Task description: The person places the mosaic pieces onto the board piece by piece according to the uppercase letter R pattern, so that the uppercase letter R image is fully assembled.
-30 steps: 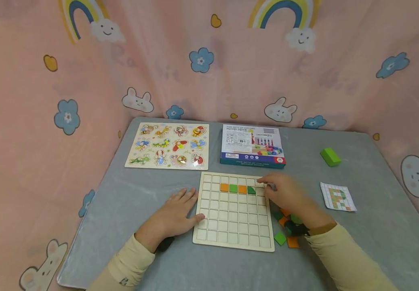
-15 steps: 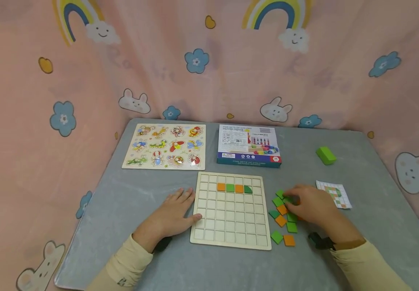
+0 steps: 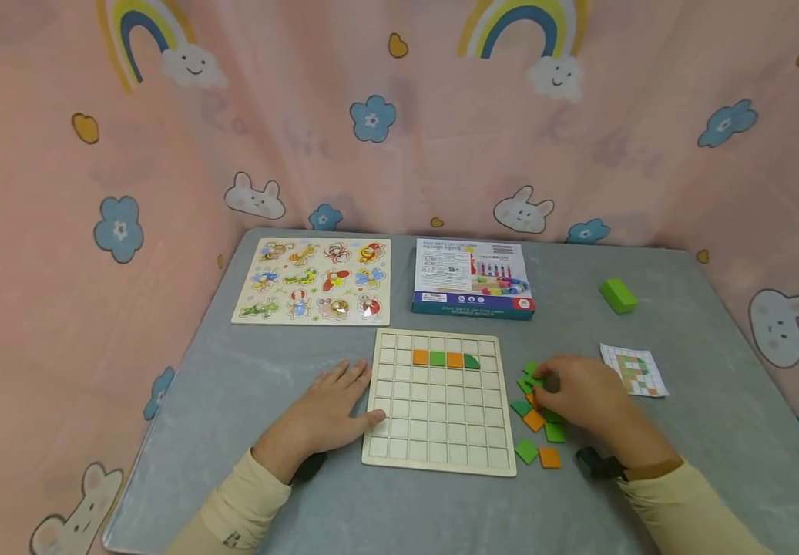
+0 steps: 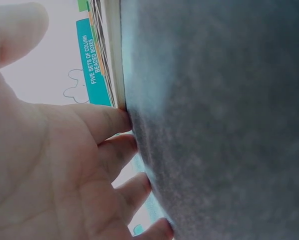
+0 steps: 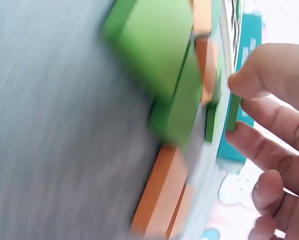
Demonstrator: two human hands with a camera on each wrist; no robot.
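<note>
The wooden grid board [image 3: 437,416] holds a short row of tiles: an orange tile [image 3: 421,358], a green one, another orange one and a dark green rounded piece [image 3: 471,361]. My left hand [image 3: 323,408] lies with spread fingers at the board's left edge, thumb on its rim. Right of the board, my right hand [image 3: 582,393] is over the loose tiles [image 3: 533,420]. In the right wrist view, the right hand [image 5: 279,125] pinches a green tile [image 5: 233,112] between thumb and fingers; other green and orange tiles lie beside it.
An insect picture board [image 3: 312,281] lies at the back left, beside a beaded-toy box [image 3: 471,279]. A green block [image 3: 619,296] stands at the back right. A pattern card [image 3: 635,371] with a coloured grid lies beyond the right hand.
My right hand has left the board's upper right corner for the loose tiles and now pinches a green one. The left hand stays at the board's edge.
</note>
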